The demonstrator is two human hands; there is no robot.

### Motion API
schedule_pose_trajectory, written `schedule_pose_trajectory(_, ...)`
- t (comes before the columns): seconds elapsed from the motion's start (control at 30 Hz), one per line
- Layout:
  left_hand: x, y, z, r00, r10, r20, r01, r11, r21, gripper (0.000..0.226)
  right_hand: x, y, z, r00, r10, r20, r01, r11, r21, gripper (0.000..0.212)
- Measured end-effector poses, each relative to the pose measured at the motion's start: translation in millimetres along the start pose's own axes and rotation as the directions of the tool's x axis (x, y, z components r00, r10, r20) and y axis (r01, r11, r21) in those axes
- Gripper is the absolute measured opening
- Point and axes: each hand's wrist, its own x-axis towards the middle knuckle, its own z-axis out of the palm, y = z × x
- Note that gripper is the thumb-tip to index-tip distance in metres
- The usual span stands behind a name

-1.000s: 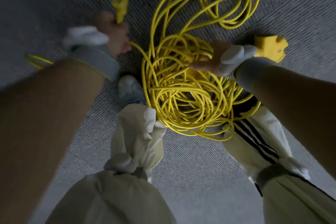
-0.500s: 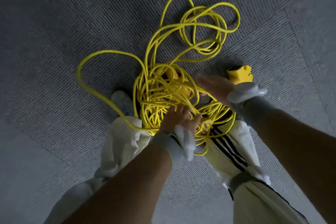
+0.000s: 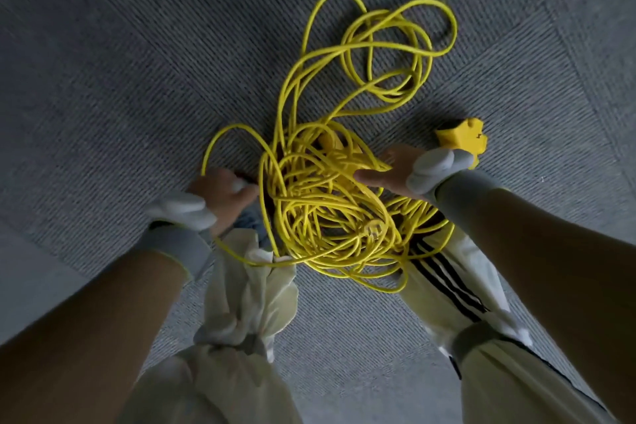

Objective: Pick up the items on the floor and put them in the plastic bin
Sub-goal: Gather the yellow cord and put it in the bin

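Closing around one strand of yellow cord (image 3: 330, 203), the left hand (image 3: 220, 193) grips it; right hand (image 3: 389, 172) rests open-fingered on the tangle.

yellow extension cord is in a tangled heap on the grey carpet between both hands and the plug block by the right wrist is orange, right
Not quite. The head view shows the plug block is yellow, matching the yellow extension cord. The rest holds: the cord lies tangled on the grey carpet between the left hand and right hand.

- Tangled yellow cord (image 3: 320, 203) heaped on grey carpet (image 3: 120, 79), loose loops trailing away.
- Left hand (image 3: 220, 193) curled at the tangle's left edge, one strand running under the wrist.
- Right hand (image 3: 389, 172) flat-fingered against the tangle's right side.
- Yellow plug block (image 3: 463, 138) just beyond the right wrist.
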Motion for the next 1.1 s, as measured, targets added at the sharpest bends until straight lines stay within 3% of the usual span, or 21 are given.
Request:
schedule_pose_trajectory(0.1,7,3,36,0.995,0.01,0.098,-0.002,0.996,-0.087,0.073,10,-7,7,0.999,-0.039,0.02,0.04,0.998,-0.049,0.107)
schedule_pose_trajectory(0.2,29,14,67,0.997,0.031,0.075,-0.02,0.99,-0.137,0.092,23,-13,20,0.994,-0.098,-0.043,0.097,0.995,-0.03,0.131)
schedule_pose_trajectory(0.33,51,26,74,0.999,0.044,0.013,-0.041,0.977,-0.21,0.105,30,-13,36,0.986,-0.069,-0.15,0.09,0.986,0.142,0.125)
schedule_pose_trajectory(0.43,51,27,82,0.999,-0.014,-0.034,0.0,0.921,-0.389,0.094,25,-12,39,0.987,0.005,-0.158,0.029,0.977,0.21,0.114)
schedule_pose_trajectory(0.53,52,19,84,0.994,-0.108,-0.015,0.083,0.837,-0.541,0.096,27,-10,32,0.996,0.02,-0.088,0.003,0.969,0.248,0.123)
schedule_pose_trajectory(0.63,58,16,75,0.995,-0.089,0.036,0.095,0.842,-0.532,0.105,34,-8,24,0.999,0.016,-0.041,-0.005,0.97,0.241,0.138)
schedule_pose_trajectory(0.73,63,15,71,0.993,-0.101,0.066,0.12,0.898,-0.423,0.114,34,-13,26,1.0,0.014,0.008,-0.016,0.964,0.267,0.115)
schedule_pose_trajectory(0.83,73,2,73,0.97,-0.058,0.236,0.149,0.91,-0.386,0.13,29,-10,33,0.989,-0.012,0.15,-0.038,0.946,0.323,0.093)
schedule_pose_trajectory(0.93,84,-15,93,0.923,0.028,0.384,0.163,0.875,-0.456,0.108,15,5,38,0.977,-0.03,0.212,-0.051,0.93,0.365,0.074)
schedule_pose_trajectory(1.1,77,-21,118,0.946,0.023,0.322,0.196,0.752,-0.629,0.098,-17,31,39,0.991,-0.097,0.088,0.056,0.92,0.388,0.043)
